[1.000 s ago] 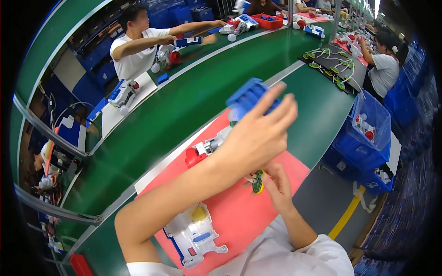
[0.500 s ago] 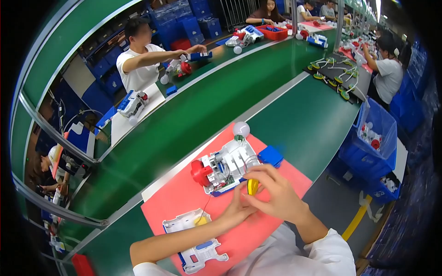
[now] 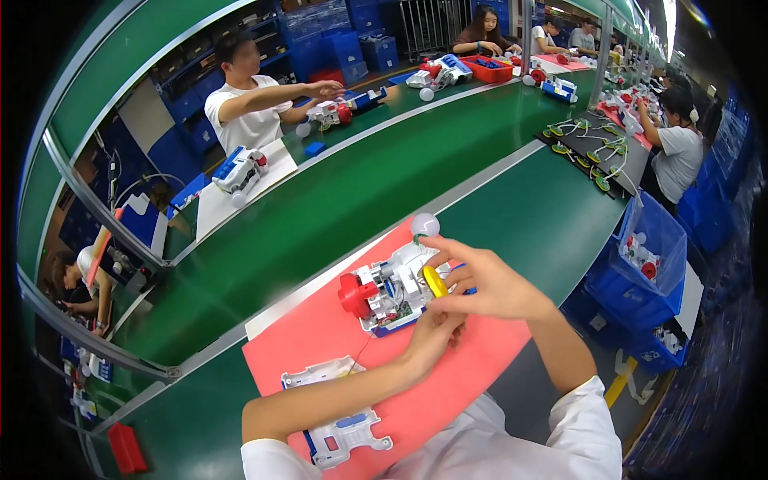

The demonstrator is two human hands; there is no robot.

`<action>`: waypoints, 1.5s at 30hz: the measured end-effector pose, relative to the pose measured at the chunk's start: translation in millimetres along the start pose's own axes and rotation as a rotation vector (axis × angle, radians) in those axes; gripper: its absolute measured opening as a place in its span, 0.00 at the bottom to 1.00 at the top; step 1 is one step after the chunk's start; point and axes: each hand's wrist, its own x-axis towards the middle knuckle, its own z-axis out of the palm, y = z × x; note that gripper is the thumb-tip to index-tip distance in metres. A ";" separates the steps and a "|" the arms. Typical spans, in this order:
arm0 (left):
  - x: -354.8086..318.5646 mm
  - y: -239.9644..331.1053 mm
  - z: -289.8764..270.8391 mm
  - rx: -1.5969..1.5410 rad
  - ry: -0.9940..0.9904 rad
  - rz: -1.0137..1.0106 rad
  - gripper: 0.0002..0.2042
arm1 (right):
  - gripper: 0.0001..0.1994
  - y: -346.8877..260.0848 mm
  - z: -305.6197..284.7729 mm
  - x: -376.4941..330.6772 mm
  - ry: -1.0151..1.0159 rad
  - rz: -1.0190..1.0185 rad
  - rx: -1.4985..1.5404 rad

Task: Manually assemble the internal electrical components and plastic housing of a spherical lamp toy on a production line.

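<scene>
A yellow disc [image 3: 434,282] is held in my right hand [image 3: 492,284], whose index finger reaches toward a small green part below a white ball [image 3: 425,226]. Beneath it, my left hand [image 3: 432,340] has curled fingers, partly hidden; what they hold, if anything, does not show. Just left of both hands lies an opened white toy body [image 3: 390,286] with wires and a green board inside and a red round part [image 3: 354,296] at one end. A blue block is mostly covered by my right hand. Crossed by my left forearm is a white shell half [image 3: 346,438] with blue edging.
A pink mat [image 3: 280,344] lies under the work on a green bench. Beyond runs a green conveyor [image 3: 320,228], where a co-worker [image 3: 248,100] handles another toy. Yellow discs with white wires rest on a dark board [image 3: 588,148]. Blue bins [image 3: 640,272] stand at the right.
My hands have moved up over the toy body, with the yellow disc now nearer it. My right index finger has stretched out toward the white ball. The view has shifted slightly.
</scene>
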 end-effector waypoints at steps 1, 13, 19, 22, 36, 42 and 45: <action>-0.8 1.0 -0.9 -0.124 0.025 -0.072 0.19 | 0.42 -0.1 -2.5 3.7 -0.009 -0.004 0.000; 26.0 18.7 9.5 -0.196 0.027 0.034 0.12 | 0.29 7.5 -13.2 21.9 -0.180 0.018 0.228; -22.4 26.3 6.3 0.062 0.133 0.014 0.14 | 0.26 10.4 -48.3 32.8 -0.365 -0.013 -0.127; -25.8 29.1 -10.1 0.327 0.142 0.346 0.14 | 0.23 23.6 -48.5 38.6 -0.364 0.011 0.163; -65.8 64.7 -71.8 0.617 -0.071 -0.030 0.13 | 0.13 87.1 -55.4 16.8 -0.270 -0.181 0.185; -53.0 65.2 -56.0 1.470 0.110 0.549 0.14 | 0.14 131.9 -40.0 -21.0 -0.042 -0.132 0.331; -39.7 70.9 -56.9 1.795 0.206 0.685 0.11 | 0.16 140.2 -31.4 -19.7 0.050 -0.220 0.333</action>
